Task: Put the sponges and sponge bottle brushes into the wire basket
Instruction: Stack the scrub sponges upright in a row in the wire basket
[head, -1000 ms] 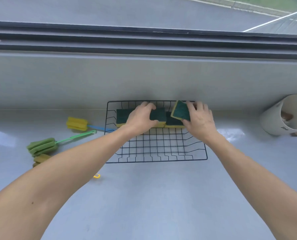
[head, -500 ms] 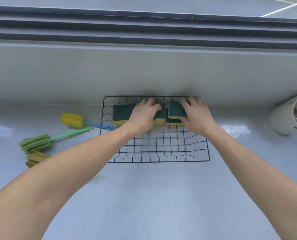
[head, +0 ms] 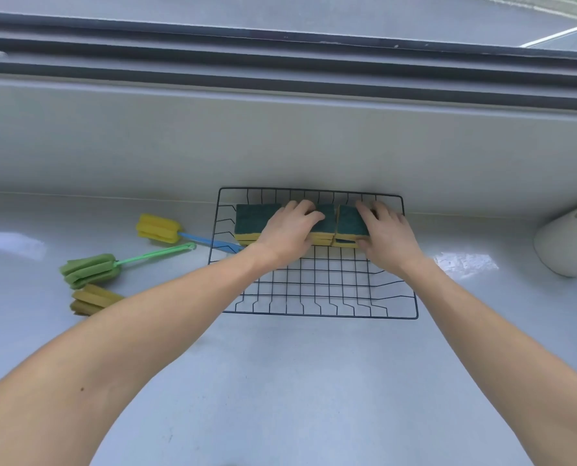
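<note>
A pale grey counter [head: 297, 381] fills the foreground, smooth and glossy, catching bright patches of daylight at left and right. Behind it rises a plain grey ledge [head: 280, 146], topped by dark window tracks [head: 280, 62]. Through the glass, grey pavement [head: 280, 11] shows outside. A white cup [head: 562, 243] sits far right.
</note>
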